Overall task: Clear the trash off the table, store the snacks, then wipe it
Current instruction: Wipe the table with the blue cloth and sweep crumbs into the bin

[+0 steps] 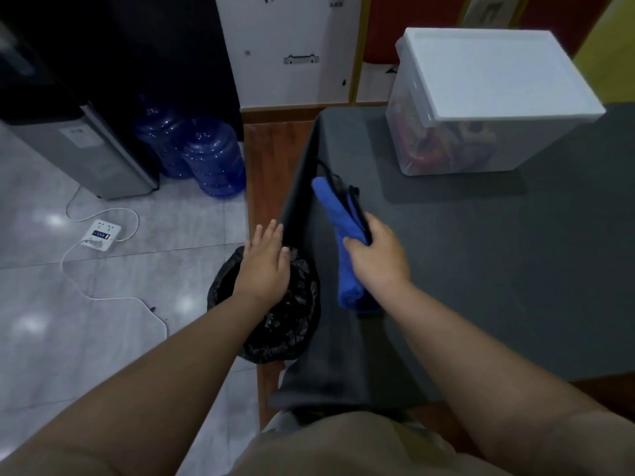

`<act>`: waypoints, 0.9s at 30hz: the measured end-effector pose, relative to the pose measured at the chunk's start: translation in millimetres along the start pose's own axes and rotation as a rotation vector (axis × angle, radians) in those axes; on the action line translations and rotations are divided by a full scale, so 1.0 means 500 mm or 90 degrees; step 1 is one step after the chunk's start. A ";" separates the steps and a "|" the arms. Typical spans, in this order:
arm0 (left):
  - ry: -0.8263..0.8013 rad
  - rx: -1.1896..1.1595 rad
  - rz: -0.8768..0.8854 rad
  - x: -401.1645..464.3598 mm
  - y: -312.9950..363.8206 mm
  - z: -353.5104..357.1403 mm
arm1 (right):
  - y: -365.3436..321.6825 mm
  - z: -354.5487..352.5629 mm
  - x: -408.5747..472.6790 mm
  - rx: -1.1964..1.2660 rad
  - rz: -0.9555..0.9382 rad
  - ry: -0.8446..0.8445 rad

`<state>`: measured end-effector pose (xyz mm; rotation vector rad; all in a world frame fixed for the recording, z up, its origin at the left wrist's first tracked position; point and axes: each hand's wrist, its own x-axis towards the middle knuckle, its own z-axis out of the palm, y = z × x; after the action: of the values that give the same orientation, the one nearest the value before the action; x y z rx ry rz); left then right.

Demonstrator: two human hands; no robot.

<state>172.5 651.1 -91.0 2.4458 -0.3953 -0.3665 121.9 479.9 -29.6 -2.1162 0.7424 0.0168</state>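
At the centre of the frame the right hand (378,255) has its grip closed around a rolled blue cloth (338,231) together with a thin dark object that cannot be identified, at the left edge of the grey-covered bench (498,262). Just left of it the left hand (266,262), fingers straight, hovers above a bin lined with a black trash bag (288,324) on the floor beside the bench. At upper right a clear storage box (481,108) with a white lid holds colourful packets on the bench, while two blue water jugs (206,156) stand by a water dispenser (86,142) at upper left, above a white power strip (101,234) lying on the tiles.
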 end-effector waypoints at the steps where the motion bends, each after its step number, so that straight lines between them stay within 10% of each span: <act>1: -0.004 -0.001 0.006 0.001 0.008 0.001 | 0.012 -0.024 0.006 0.005 0.013 0.022; 10: -0.056 -0.002 0.063 0.016 0.080 0.031 | 0.150 -0.207 0.007 -0.201 0.137 0.189; 27: -0.040 0.013 0.032 -0.015 0.036 0.004 | 0.016 -0.006 -0.044 -0.174 -0.033 -0.037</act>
<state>161.3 639.2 -80.0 2.4442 -0.4889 -0.4207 99.2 485.1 -27.6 -2.3828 0.6808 0.1597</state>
